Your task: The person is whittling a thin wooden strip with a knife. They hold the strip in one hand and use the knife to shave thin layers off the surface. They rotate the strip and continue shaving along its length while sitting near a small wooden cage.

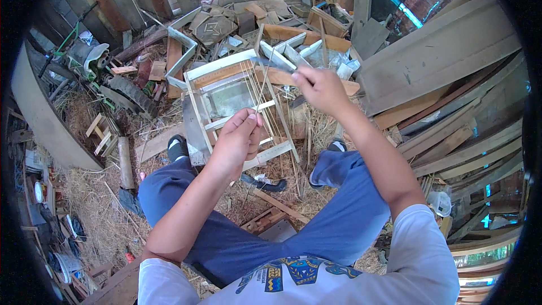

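Above the frame (220,64), stick (265,82) in left hand (239,135), likely knife (278,64) in right hand (323,90).

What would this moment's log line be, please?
left hand: holds thin stick | right hand: holds blurred knife-like tool | below: wooden frame

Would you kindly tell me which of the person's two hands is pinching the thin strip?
The left hand, closed on the thin strip; the right hand, higher in view, grips a blurred, blade-like tool.
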`<state>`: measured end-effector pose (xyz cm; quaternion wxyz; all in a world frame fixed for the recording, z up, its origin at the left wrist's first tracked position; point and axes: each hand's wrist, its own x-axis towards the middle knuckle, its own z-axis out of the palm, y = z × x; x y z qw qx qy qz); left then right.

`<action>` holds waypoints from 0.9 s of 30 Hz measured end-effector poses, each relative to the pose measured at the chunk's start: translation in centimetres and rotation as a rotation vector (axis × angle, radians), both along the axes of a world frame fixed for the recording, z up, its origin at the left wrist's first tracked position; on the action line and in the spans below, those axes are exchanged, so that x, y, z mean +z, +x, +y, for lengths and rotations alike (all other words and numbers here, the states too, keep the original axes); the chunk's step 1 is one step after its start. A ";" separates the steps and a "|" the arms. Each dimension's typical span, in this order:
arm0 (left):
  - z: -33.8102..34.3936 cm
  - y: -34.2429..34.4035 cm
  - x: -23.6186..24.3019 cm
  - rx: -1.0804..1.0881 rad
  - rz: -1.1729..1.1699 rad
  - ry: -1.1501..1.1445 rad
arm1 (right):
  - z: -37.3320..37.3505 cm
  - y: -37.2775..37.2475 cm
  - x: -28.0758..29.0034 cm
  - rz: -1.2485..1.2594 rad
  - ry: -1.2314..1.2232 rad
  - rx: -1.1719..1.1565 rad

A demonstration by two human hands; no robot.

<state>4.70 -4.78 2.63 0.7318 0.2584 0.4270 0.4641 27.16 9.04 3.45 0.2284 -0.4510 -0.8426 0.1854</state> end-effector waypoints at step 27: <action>0.0 0.0 1.7 -0.021 0.052 0.052 | -3.7 -2.0 0.9 0.064 0.088 0.195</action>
